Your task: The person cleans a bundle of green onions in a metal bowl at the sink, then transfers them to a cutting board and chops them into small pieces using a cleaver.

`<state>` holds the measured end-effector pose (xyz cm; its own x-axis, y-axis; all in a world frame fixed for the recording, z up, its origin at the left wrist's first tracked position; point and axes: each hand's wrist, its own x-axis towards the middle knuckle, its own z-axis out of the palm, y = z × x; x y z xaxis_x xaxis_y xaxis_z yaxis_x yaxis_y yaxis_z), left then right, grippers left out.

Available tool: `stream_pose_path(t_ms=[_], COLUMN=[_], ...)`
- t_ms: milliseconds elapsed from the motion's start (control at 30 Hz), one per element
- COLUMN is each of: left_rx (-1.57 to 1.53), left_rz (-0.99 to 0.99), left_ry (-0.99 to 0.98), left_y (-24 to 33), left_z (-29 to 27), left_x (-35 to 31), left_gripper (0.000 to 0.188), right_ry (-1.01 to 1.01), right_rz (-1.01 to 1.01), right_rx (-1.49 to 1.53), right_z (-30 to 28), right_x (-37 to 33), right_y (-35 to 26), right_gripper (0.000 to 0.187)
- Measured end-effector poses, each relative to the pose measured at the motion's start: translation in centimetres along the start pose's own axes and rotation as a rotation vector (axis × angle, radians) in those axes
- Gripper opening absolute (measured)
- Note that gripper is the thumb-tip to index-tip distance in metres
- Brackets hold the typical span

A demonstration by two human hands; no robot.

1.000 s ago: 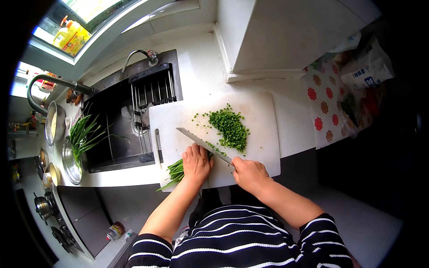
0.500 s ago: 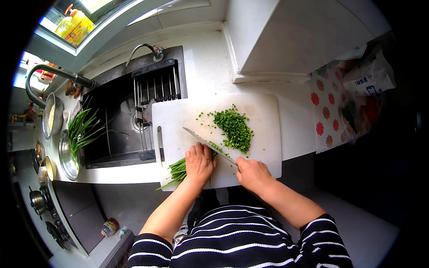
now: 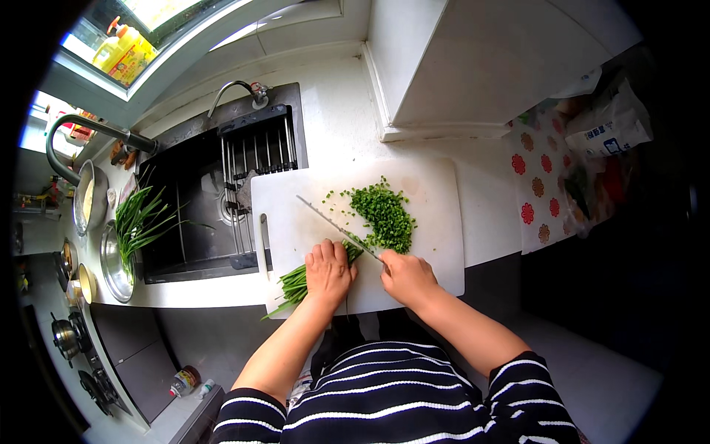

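Note:
My left hand (image 3: 330,272) is closed over a bundle of long green chives (image 3: 294,286), pressing it onto the white cutting board (image 3: 433,288). Cut ends poke out on the right of its fingers. In my right hand (image 3: 405,277) is the handle of a kitchen knife (image 3: 325,220), its fingers wrapped round it. The thin blade slants up and left across the board, along the cut end of the bundle and just beyond my left fingertips. Past the blade lies a heap of finely chopped chives (image 3: 384,216), with loose bits scattered to its left.
The board overlaps the right side of a dark sink (image 3: 200,189) with a metal rack (image 3: 259,152). Left of the sink, whole chives (image 3: 139,226) hang out of a steel bowl (image 3: 112,266). A flower-patterned cloth (image 3: 534,181) and bags lie to the right.
The knife and my right hand have shifted slightly up and to the left, and the blade stands a little steeper. More of the chives' cut end shows beside my left hand, which has barely moved.

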<state>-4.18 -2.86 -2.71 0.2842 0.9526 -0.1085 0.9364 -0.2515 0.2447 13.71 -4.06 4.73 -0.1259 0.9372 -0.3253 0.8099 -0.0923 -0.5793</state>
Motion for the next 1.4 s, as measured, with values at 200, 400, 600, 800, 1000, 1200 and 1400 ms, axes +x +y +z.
stream_pose_path(t_ms=[200, 400, 600, 800, 1000, 1200, 1400], left_rx=[0.021, 0.034, 0.03, 0.036, 0.002, 0.007, -0.022], left_rz=[0.027, 0.035, 0.041, 0.032, 0.023, 0.023, 0.019], left_ry=[0.036, 0.069, 0.072, 0.076, 0.048, 0.074, 0.043], left_y=[-0.1, 0.0, 0.0, -0.2, 0.0, -0.1, -0.1], left_z=[0.4, 0.3, 0.5, 0.6, 0.3, 0.4, 0.4], left_x=[-0.2, -0.3, -0.3, -0.2, -0.2, -0.3, -0.2], left_gripper=[0.049, 0.046, 0.046, 0.046, 0.045, 0.044, 0.043], right_ry=[-0.096, -0.201, -0.149, -0.033, -0.023, -0.081, -0.226], right_rz=[0.01, 0.024, 0.039, 0.039, -0.015, 0.001, 0.044], right_rx=[-0.041, -0.109, -0.122, 0.034, -0.005, -0.054, -0.118], right_z=[-0.8, -1.5, 1.6, 2.4, -0.1, -0.5, -1.2], right_x=[-1.7, -1.0, 1.3, 2.2, -1.3, -1.9, -0.6], right_y=[-0.4, -1.1, -0.7, 0.1, 0.2, -0.3, -0.7], right_gripper=[0.017, 0.019, 0.02, 0.019, 0.017, 0.017, 0.014])
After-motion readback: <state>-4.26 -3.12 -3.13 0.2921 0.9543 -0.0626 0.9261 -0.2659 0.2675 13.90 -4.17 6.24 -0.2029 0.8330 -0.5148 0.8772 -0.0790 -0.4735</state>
